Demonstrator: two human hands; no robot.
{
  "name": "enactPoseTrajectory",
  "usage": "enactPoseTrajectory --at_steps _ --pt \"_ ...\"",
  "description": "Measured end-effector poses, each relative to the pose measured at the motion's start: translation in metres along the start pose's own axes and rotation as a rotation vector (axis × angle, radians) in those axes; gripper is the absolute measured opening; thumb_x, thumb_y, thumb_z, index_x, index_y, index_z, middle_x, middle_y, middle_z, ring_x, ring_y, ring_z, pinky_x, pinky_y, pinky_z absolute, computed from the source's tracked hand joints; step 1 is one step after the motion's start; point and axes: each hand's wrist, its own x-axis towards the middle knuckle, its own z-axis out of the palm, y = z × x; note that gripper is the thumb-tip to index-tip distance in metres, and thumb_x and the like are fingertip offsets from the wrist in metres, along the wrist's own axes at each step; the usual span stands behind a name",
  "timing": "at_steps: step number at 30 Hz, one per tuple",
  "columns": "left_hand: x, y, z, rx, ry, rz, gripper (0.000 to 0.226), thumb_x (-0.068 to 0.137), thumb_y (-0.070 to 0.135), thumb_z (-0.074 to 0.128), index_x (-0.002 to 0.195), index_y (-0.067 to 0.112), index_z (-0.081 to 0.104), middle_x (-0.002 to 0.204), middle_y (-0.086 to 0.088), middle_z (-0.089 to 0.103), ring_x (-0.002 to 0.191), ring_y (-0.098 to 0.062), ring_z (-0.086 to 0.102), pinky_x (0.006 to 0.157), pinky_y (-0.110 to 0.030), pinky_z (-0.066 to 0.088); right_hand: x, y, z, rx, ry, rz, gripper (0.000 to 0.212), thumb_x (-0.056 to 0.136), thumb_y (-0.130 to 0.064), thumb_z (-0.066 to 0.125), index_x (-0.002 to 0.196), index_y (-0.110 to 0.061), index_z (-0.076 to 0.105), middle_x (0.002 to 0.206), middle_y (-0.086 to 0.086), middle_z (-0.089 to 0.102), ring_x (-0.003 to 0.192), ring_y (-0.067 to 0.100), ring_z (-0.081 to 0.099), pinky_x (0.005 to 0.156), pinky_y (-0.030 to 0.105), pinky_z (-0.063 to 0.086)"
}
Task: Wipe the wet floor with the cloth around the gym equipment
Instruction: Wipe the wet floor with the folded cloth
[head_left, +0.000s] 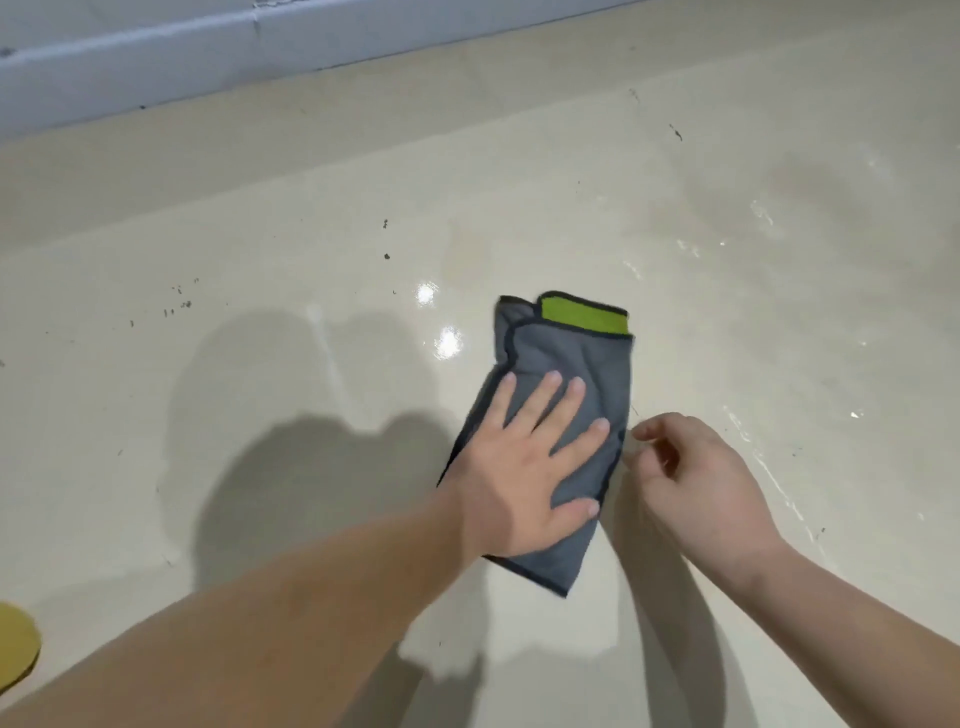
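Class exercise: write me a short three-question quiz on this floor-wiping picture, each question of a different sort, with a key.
1. True or false: the left hand lies flat on the cloth.
2. Which colour shows at the cloth's far folded edge? A red, B green, C white.
3. Fill in: the right hand is beside the cloth, its fingers loosely ____.

Key: 1 true. 2 B. 3 curled; whether they touch the cloth's edge cannot be told. The cream floor glistens with wet streaks to the right.

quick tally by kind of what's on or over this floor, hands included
hands: 2, left hand flat on the cloth, right hand beside it
grey and green cloth: 1
yellow object at the frame's left edge: 1
total: 4
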Motion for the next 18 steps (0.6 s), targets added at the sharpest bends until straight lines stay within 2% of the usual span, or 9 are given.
enactPoseTrajectory --at_steps 2,3,5,8,9,11,13,15,18 --pt "-0.002 -0.019 0.001 0.009 -0.006 0.190 0.076 0.098 0.073 0.031 0.165 0.038 0.021 0.175 -0.005 0.003 0.162 -0.027 -0.003 0.127 -0.058 -0.001 -0.006 0.005 -0.007 0.017 -0.009 0.020 0.012 0.094 -0.025 0.054 0.099 -0.031 0.062 0.094 -0.011 0.065 0.085 0.014 0.061 0.078 0.036 0.052" --pt "0.003 -0.033 -0.003 0.028 -0.023 0.211 0.075 0.097 0.074 0.029 0.164 0.041 0.019 0.175 -0.002 0.000 0.162 -0.024 -0.003 0.128 -0.057 -0.002 -0.009 0.007 -0.010 0.029 -0.021 0.031 0.011 0.094 -0.025 0.053 0.098 -0.031 0.062 0.089 -0.011 0.065 0.082 0.014 0.062 0.076 0.037 0.053" --pt "0.012 -0.049 -0.015 0.031 -0.043 0.049 0.076 0.096 0.075 0.023 0.164 0.045 0.011 0.175 0.000 -0.007 0.162 -0.022 -0.008 0.127 -0.056 -0.006 -0.015 0.011 -0.016 0.049 -0.051 0.059 0.011 0.096 -0.027 0.052 0.099 -0.029 0.063 0.082 -0.010 0.065 0.078 0.013 0.063 0.074 0.038 0.054" --pt "0.019 -0.020 -0.012 0.002 -0.064 -0.368 0.074 0.098 0.073 0.007 0.164 0.043 -0.007 0.173 -0.003 -0.021 0.159 -0.026 -0.021 0.124 -0.062 -0.011 -0.026 0.018 -0.022 0.113 -0.050 0.101 0.012 0.097 -0.028 0.052 0.101 -0.029 0.063 0.081 -0.009 0.067 0.077 0.014 0.064 0.074 0.038 0.056" --pt "0.017 0.000 -0.008 -0.009 -0.060 -0.438 0.074 0.098 0.071 0.004 0.164 0.040 -0.011 0.172 -0.006 -0.023 0.158 -0.030 -0.022 0.123 -0.064 -0.010 -0.029 0.020 -0.022 0.146 -0.040 0.115 0.012 0.097 -0.027 0.052 0.102 -0.029 0.063 0.083 -0.009 0.068 0.079 0.014 0.065 0.076 0.039 0.056" --pt "0.010 0.043 0.000 -0.024 -0.030 -0.464 0.077 0.098 0.071 0.005 0.164 0.034 -0.011 0.172 -0.013 -0.021 0.158 -0.037 -0.020 0.122 -0.067 -0.007 -0.036 0.024 -0.022 0.164 -0.009 0.112 0.014 0.097 -0.024 0.052 0.107 -0.027 0.063 0.094 -0.007 0.067 0.086 0.015 0.065 0.082 0.039 0.055" --pt "-0.004 0.086 0.005 -0.045 -0.038 -0.368 0.081 0.099 0.071 0.012 0.165 0.029 -0.006 0.171 -0.018 -0.020 0.157 -0.042 -0.021 0.120 -0.070 -0.006 -0.044 0.030 -0.020 0.120 0.038 0.057 0.021 0.096 -0.018 0.054 0.114 -0.024 0.063 0.107 -0.006 0.064 0.095 0.015 0.063 0.088 0.038 0.053" --pt "-0.029 0.123 0.009 -0.056 -0.091 -0.183 0.083 0.099 0.070 0.018 0.167 0.027 0.001 0.171 -0.018 -0.019 0.155 -0.042 -0.026 0.120 -0.071 -0.007 -0.059 0.035 -0.016 0.064 0.076 -0.016 0.028 0.093 -0.011 0.056 0.119 -0.019 0.063 0.115 -0.003 0.060 0.107 0.017 0.059 0.092 0.032 0.048" --pt "-0.058 0.145 0.010 -0.131 -0.109 0.137 0.079 0.100 0.063 0.031 0.167 0.023 0.016 0.175 -0.012 0.007 0.159 -0.038 -0.018 0.124 -0.066 -0.005 -0.091 0.040 -0.004 0.003 0.082 -0.110 0.036 0.092 -0.008 0.055 0.126 -0.017 0.060 0.125 -0.002 0.055 0.121 0.017 0.051 0.096 0.026 0.042"
